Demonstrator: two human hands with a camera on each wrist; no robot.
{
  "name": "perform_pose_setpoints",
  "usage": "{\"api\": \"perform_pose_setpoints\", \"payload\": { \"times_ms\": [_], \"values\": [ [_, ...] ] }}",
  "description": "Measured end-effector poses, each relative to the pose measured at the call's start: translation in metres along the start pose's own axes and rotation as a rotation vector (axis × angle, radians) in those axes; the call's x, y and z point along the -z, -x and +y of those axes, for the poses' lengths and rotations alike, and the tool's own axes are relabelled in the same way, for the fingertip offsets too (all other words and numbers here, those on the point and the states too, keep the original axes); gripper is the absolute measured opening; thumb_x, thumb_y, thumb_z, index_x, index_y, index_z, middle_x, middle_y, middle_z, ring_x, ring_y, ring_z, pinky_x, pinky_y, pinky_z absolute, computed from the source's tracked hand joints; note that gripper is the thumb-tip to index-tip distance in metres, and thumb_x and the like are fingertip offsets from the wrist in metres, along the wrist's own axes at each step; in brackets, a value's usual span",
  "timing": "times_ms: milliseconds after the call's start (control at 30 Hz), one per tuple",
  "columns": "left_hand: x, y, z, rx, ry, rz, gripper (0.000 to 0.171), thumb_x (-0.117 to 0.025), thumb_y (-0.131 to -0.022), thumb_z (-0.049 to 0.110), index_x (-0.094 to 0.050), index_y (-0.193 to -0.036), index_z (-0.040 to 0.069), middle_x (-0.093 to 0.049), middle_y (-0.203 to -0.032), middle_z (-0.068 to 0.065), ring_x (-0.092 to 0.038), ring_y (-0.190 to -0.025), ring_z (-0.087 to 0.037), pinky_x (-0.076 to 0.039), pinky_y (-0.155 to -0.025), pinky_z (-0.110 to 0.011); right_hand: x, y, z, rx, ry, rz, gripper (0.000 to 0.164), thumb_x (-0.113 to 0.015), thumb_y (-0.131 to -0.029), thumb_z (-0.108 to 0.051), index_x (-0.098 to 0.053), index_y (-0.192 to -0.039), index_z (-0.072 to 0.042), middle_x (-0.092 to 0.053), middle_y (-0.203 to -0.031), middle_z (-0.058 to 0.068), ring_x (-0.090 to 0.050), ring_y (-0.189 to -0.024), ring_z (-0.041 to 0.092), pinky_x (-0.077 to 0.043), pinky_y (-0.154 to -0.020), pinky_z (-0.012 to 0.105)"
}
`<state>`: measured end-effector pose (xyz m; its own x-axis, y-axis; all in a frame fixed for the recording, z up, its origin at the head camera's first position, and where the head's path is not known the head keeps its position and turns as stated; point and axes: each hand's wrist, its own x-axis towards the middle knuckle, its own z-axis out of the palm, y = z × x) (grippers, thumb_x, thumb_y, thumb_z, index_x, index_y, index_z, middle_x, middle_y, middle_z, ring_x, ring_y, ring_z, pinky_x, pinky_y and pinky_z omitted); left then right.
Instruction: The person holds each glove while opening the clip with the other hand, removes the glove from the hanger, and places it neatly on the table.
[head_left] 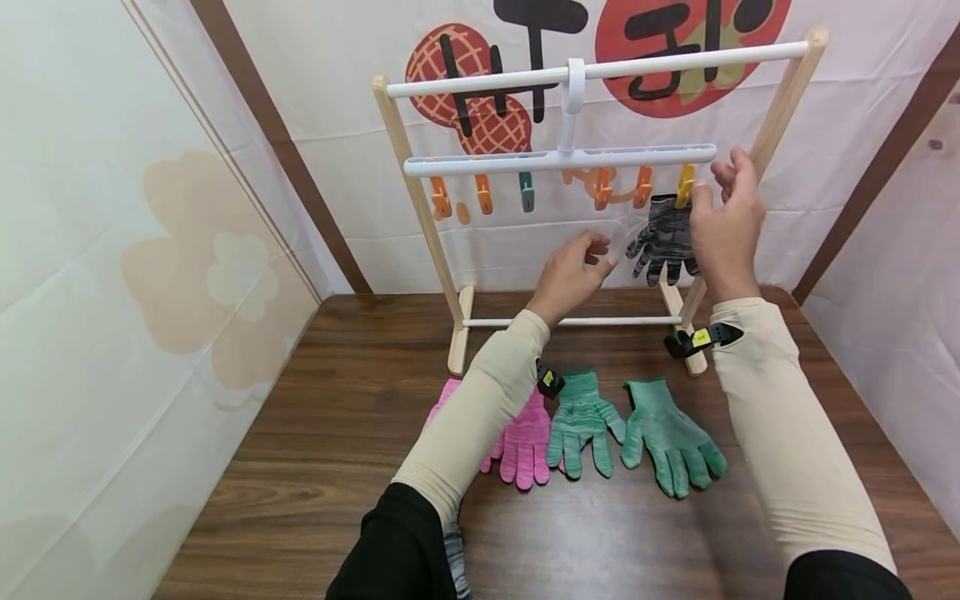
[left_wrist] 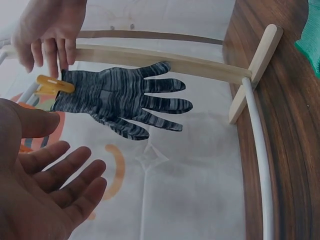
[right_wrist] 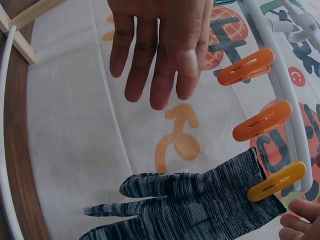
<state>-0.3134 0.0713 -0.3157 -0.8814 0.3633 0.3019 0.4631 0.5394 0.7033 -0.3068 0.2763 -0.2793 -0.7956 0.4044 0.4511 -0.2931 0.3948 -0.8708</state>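
Note:
A black-and-grey striped knit glove hangs fingers down from a yellow clip at the right end of a white hanger. Beside that clip and the glove's cuff is my right hand, its fingers loosely bent and holding nothing; whether a fingertip touches the cuff I cannot tell. My left hand is held left of the glove, apart from it. In the left wrist view, the left hand's fingers are relaxed with nothing in them. The right wrist view shows the clip biting the cuff.
The hanger hooks over a wooden rack with white rods. Orange clips and a teal clip hang from it. On the table lie pink gloves, green gloves and a grey striped glove, partly under my left arm.

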Motion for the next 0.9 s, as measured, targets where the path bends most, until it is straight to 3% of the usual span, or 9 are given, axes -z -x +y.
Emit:
{"api": "perform_pose_setpoints", "payload": {
  "times_ms": [167, 400, 667, 900],
  "values": [
    [0.0003, 0.0027, -0.0013, 0.018, -0.024, -0.009, 0.036, -0.062, -0.103, 0.026, -0.060, -0.134, 0.009, -0.066, -0.127, -0.004, -0.063, -0.115, -0.018, -0.048, -0.094, -0.026, -0.0018, -0.0025, 0.0009, 0.015, 0.011, -0.049, 0.060, -0.045, -0.107, -0.027, -0.024, -0.162, -0.016, -0.045, -0.156, 0.007, -0.037, -0.143, 0.006, -0.020, -0.117, 0.020],
    [0.0009, 0.0046, -0.0022, 0.005, -0.018, -0.014, 0.037, -0.062, -0.103, 0.026, -0.059, -0.135, 0.008, -0.065, -0.128, -0.005, -0.063, -0.116, -0.021, -0.049, -0.093, -0.026, -0.0024, -0.0052, 0.0022, 0.044, 0.005, -0.076, 0.058, -0.047, -0.106, -0.028, -0.028, -0.161, -0.019, -0.047, -0.154, 0.006, -0.039, -0.141, 0.006, -0.018, -0.118, 0.023],
    [-0.0030, 0.0047, -0.0044, 0.024, -0.034, -0.019, 0.037, -0.062, -0.103, 0.027, -0.060, -0.135, 0.010, -0.066, -0.128, -0.004, -0.063, -0.112, -0.015, -0.049, -0.091, -0.024, 0.0001, -0.0045, 0.0049, 0.046, 0.031, -0.070, 0.055, -0.046, -0.107, -0.029, -0.033, -0.159, -0.016, -0.048, -0.154, 0.002, -0.036, -0.143, 0.004, -0.020, -0.118, 0.024],
    [-0.0049, 0.0055, -0.0084, 0.009, -0.032, -0.023, 0.037, -0.061, -0.103, 0.026, -0.059, -0.136, 0.009, -0.065, -0.129, -0.005, -0.063, -0.114, -0.019, -0.050, -0.091, -0.026, 0.0021, -0.0047, 0.0050, 0.068, 0.011, -0.028, 0.050, -0.046, -0.107, -0.021, -0.039, -0.155, -0.013, -0.054, -0.149, 0.004, -0.042, -0.138, 0.005, -0.025, -0.115, 0.020]
  ]
}}
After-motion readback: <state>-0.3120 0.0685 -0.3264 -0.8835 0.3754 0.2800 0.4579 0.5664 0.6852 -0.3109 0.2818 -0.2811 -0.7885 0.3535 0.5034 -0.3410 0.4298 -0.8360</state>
